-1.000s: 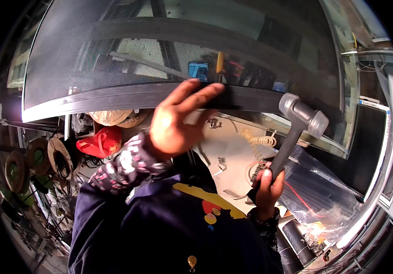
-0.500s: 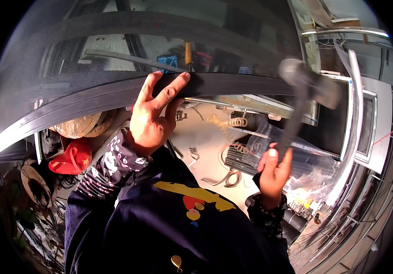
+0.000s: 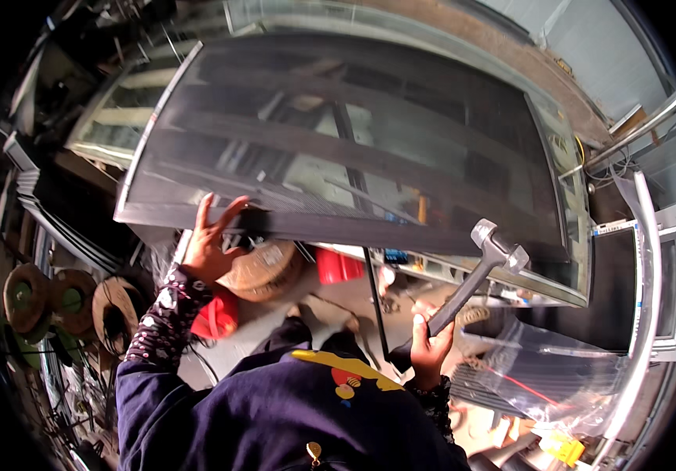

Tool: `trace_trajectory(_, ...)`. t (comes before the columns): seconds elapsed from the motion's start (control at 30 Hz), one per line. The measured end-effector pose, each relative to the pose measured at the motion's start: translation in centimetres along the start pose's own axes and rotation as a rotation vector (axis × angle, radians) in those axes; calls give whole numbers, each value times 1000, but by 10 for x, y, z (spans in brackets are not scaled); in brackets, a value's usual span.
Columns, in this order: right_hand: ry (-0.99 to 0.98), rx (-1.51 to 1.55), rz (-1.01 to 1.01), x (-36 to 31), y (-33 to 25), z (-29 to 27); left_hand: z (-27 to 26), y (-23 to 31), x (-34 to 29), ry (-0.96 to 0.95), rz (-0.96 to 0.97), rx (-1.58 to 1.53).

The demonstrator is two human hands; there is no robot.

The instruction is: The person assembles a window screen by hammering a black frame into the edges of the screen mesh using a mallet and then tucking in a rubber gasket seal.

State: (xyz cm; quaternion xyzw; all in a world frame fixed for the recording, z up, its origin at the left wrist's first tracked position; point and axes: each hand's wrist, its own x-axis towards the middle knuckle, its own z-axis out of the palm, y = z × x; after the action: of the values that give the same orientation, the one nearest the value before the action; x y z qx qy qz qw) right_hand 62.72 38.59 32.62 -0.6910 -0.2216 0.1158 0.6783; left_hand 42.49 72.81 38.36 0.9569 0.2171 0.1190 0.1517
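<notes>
A large dark mesh screen in a dark frame (image 3: pixel 354 226) lies across a table before me. My left hand (image 3: pixel 211 245) rests at the near edge of that frame toward its left end, fingers spread over the rim, gripping nothing that I can see. In my right hand (image 3: pixel 431 345) is a hammer (image 3: pixel 471 284) with a dark handle and a grey metal head. The hammer's head is raised beside the frame's near edge, right of the middle; whether it touches the frame I cannot tell.
Below the table on the left are a wrapped tan roll (image 3: pixel 263 271), a red bag (image 3: pixel 215 315) and several wooden spools (image 3: pixel 71 302). Clear plastic sheeting (image 3: pixel 550 377) covers dark strips at the right. A white-edged panel (image 3: pixel 648 259) stands at the far right.
My view has swung back and now takes in the whole screen. My left hand has shifted left along the frame. The hammer, blurred before, now shows sharply and lower.
</notes>
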Motion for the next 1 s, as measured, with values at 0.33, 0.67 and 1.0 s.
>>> trace_trajectory(0.33,-265,-130,-361,11,23,180,-7,-142,-76,229,-192,4)
trace_trajectory(0.67,-115,-463,-597,11,41,162,-4,-26,-134,205,-476,-179)
trace_trajectory(1.0,17,-439,-431,37,-35,65,72,115,-91,-89,-177,-220)
